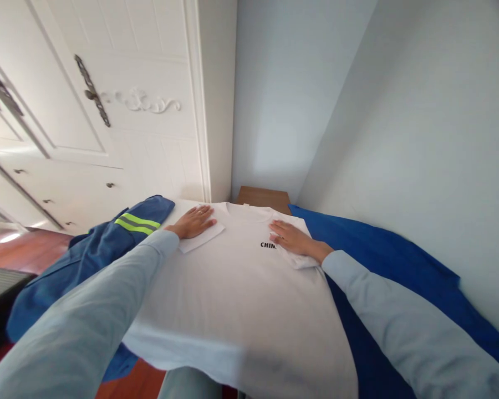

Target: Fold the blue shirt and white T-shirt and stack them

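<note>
Left hand and right hand: flat, fingers extended, gripping nothing.
Both rest on inward-folded sleeves of the white shirt, spread between a blue jacket and blue cloth; even palm pressure should keep 2 folds neat.

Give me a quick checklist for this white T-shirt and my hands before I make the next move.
1. Left hand flat, gripping nothing: ok, it rests on the T-shirt.
2. Sleeve by the left hand turned inward: ok.
3. Sleeve by the right hand smooth: not ok, it looks bunched beneath the right hand.
4. Collar at the far end: ok.
5. Black lettering fully uncovered: not ok, the right hand seems to hide its end.
6. Back of the shirt free of creases: cannot tell, it faces down.
</note>
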Action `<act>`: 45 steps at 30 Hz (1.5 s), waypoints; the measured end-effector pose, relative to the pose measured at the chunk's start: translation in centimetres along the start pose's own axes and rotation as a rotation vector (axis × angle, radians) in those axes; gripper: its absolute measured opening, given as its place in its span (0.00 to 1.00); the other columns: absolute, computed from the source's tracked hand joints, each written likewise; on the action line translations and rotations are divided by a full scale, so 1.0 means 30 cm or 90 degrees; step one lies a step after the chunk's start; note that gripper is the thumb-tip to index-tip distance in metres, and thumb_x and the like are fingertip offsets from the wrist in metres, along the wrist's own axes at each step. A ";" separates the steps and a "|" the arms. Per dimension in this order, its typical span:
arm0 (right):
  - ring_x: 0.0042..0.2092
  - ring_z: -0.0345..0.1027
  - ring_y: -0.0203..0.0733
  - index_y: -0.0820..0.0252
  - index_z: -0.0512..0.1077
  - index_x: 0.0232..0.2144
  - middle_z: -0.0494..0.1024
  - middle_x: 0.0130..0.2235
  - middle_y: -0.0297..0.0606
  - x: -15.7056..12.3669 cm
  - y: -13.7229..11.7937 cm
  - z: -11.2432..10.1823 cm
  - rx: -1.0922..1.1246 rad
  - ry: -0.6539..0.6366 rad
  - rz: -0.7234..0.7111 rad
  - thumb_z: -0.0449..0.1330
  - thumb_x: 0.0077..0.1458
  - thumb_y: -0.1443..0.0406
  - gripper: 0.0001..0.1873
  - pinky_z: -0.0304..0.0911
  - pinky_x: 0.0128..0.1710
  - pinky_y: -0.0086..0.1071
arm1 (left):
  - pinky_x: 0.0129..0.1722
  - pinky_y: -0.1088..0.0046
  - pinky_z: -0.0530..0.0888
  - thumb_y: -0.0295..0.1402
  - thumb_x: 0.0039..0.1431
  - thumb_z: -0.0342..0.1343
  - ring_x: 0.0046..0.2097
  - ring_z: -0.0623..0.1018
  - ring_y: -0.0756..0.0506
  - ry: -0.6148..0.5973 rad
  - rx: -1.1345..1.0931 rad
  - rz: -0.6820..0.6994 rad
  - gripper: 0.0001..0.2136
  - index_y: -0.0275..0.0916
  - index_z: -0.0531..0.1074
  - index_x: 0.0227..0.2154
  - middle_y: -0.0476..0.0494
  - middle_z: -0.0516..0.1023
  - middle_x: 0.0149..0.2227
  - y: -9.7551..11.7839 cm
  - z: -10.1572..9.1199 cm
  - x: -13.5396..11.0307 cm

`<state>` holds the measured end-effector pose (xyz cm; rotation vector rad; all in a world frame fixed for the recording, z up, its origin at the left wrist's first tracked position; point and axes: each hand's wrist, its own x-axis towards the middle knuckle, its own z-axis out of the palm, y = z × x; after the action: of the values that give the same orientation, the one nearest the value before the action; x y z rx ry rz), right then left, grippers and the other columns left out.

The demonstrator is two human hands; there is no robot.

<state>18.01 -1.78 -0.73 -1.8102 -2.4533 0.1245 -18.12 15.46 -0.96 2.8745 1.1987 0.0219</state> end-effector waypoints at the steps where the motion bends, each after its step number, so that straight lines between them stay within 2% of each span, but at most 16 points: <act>1: 0.71 0.46 0.54 0.65 0.59 0.67 0.57 0.69 0.51 0.002 0.005 0.006 -0.002 0.006 -0.002 0.37 0.67 0.43 0.41 0.47 0.69 0.48 | 0.69 0.60 0.46 0.51 0.68 0.30 0.72 0.49 0.42 -0.002 0.000 0.001 0.35 0.34 0.51 0.69 0.36 0.50 0.71 -0.007 -0.001 0.005; 6: 0.71 0.45 0.53 0.64 0.57 0.68 0.55 0.70 0.50 -0.003 0.019 0.027 -0.016 0.010 0.001 0.34 0.66 0.42 0.43 0.46 0.69 0.49 | 0.69 0.58 0.47 0.51 0.69 0.30 0.72 0.50 0.41 -0.002 -0.003 0.008 0.35 0.33 0.51 0.69 0.34 0.51 0.71 -0.019 -0.005 0.021; 11: 0.71 0.44 0.52 0.61 0.55 0.69 0.54 0.71 0.48 -0.010 0.015 0.033 -0.026 0.012 0.014 0.32 0.66 0.41 0.43 0.46 0.69 0.50 | 0.68 0.59 0.50 0.48 0.70 0.33 0.71 0.54 0.41 0.031 -0.003 0.008 0.32 0.34 0.56 0.68 0.33 0.55 0.70 -0.002 -0.011 0.015; 14: 0.72 0.42 0.52 0.64 0.53 0.69 0.51 0.71 0.50 -0.012 0.011 0.034 -0.035 -0.005 0.024 0.31 0.66 0.42 0.43 0.44 0.69 0.50 | 0.66 0.58 0.56 0.45 0.70 0.36 0.70 0.57 0.39 0.113 0.042 0.002 0.28 0.33 0.62 0.64 0.31 0.56 0.69 0.025 -0.027 -0.006; 17: 0.72 0.42 0.52 0.60 0.52 0.70 0.51 0.72 0.47 -0.009 0.012 0.034 -0.039 -0.010 0.038 0.32 0.66 0.42 0.42 0.44 0.69 0.50 | 0.66 0.54 0.56 0.42 0.70 0.40 0.70 0.57 0.37 0.220 0.096 0.005 0.24 0.33 0.69 0.57 0.29 0.59 0.68 0.073 -0.049 -0.043; 20: 0.72 0.42 0.52 0.61 0.52 0.70 0.50 0.72 0.48 -0.007 0.015 0.033 -0.044 -0.020 0.041 0.32 0.66 0.42 0.42 0.43 0.70 0.50 | 0.63 0.54 0.61 0.43 0.70 0.40 0.68 0.61 0.36 0.259 0.079 -0.031 0.23 0.31 0.72 0.52 0.26 0.65 0.65 0.139 -0.063 -0.098; 23: 0.72 0.40 0.51 0.65 0.51 0.70 0.50 0.72 0.50 -0.010 0.018 0.035 -0.059 -0.032 0.031 0.32 0.66 0.43 0.43 0.42 0.70 0.47 | 0.62 0.57 0.64 0.46 0.71 0.36 0.67 0.64 0.37 0.244 0.043 -0.063 0.26 0.31 0.70 0.54 0.25 0.66 0.64 0.220 -0.056 -0.173; 26: 0.72 0.41 0.52 0.66 0.51 0.70 0.50 0.72 0.50 -0.010 0.020 0.037 -0.081 -0.036 0.039 0.32 0.67 0.45 0.41 0.43 0.70 0.47 | 0.64 0.57 0.61 0.50 0.70 0.37 0.68 0.61 0.37 0.180 0.024 -0.003 0.29 0.33 0.66 0.60 0.28 0.62 0.66 0.297 -0.031 -0.252; 30: 0.72 0.43 0.52 0.71 0.53 0.69 0.51 0.71 0.54 0.000 -0.004 0.011 -0.116 -0.069 0.041 0.35 0.68 0.50 0.38 0.45 0.69 0.48 | 0.65 0.55 0.58 0.51 0.70 0.38 0.68 0.60 0.37 0.140 -0.011 0.009 0.30 0.33 0.63 0.63 0.29 0.64 0.66 0.340 -0.005 -0.321; 32: 0.71 0.46 0.56 0.71 0.56 0.67 0.54 0.70 0.56 0.002 -0.042 -0.015 -0.137 -0.069 0.056 0.37 0.68 0.52 0.36 0.49 0.67 0.52 | 0.65 0.56 0.59 0.49 0.70 0.38 0.68 0.62 0.37 0.170 -0.006 -0.037 0.29 0.32 0.63 0.63 0.28 0.64 0.65 0.328 -0.014 -0.343; 34: 0.69 0.50 0.60 0.69 0.59 0.66 0.58 0.68 0.57 -0.005 -0.100 -0.037 -0.145 -0.017 0.060 0.41 0.67 0.54 0.33 0.52 0.65 0.58 | 0.65 0.55 0.59 0.46 0.71 0.39 0.68 0.62 0.36 0.233 0.005 -0.096 0.27 0.31 0.65 0.61 0.27 0.65 0.65 0.304 -0.042 -0.365; 38: 0.65 0.60 0.55 0.65 0.59 0.66 0.66 0.64 0.55 -0.067 -0.284 -0.031 -0.046 0.130 0.008 0.41 0.68 0.58 0.29 0.58 0.64 0.54 | 0.62 0.56 0.64 0.43 0.72 0.37 0.64 0.67 0.36 0.332 -0.030 -0.209 0.25 0.33 0.76 0.47 0.30 0.76 0.55 0.272 -0.112 -0.436; 40: 0.66 0.59 0.54 0.65 0.60 0.66 0.66 0.64 0.55 -0.128 -0.399 -0.001 0.001 0.116 -0.059 0.42 0.69 0.57 0.29 0.56 0.65 0.54 | 0.60 0.56 0.67 0.43 0.72 0.35 0.63 0.69 0.36 0.357 -0.059 -0.238 0.25 0.34 0.77 0.45 0.31 0.78 0.51 0.287 -0.121 -0.491; 41: 0.66 0.58 0.54 0.64 0.60 0.66 0.64 0.65 0.54 -0.163 -0.455 0.016 0.012 0.100 -0.100 0.44 0.69 0.55 0.30 0.55 0.65 0.54 | 0.60 0.56 0.67 0.43 0.72 0.35 0.63 0.69 0.36 0.367 -0.069 -0.231 0.25 0.35 0.76 0.47 0.32 0.77 0.53 0.305 -0.114 -0.521; 43: 0.68 0.54 0.53 0.61 0.60 0.66 0.61 0.67 0.52 -0.232 -0.550 0.048 0.031 0.079 -0.164 0.45 0.69 0.52 0.31 0.53 0.66 0.54 | 0.62 0.57 0.65 0.44 0.72 0.37 0.66 0.65 0.37 0.366 -0.082 -0.184 0.24 0.35 0.72 0.54 0.33 0.74 0.58 0.352 -0.082 -0.581; 45: 0.69 0.51 0.53 0.60 0.60 0.66 0.60 0.68 0.52 -0.289 -0.610 0.065 0.047 0.073 -0.186 0.46 0.69 0.51 0.31 0.51 0.67 0.54 | 0.63 0.56 0.63 0.46 0.71 0.38 0.66 0.64 0.37 0.335 -0.088 -0.182 0.25 0.34 0.69 0.57 0.33 0.71 0.61 0.403 -0.039 -0.631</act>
<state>2.97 -15.48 -0.71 -1.3706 -2.5603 0.0851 -22.88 -6.48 0.54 2.6224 1.5932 0.8605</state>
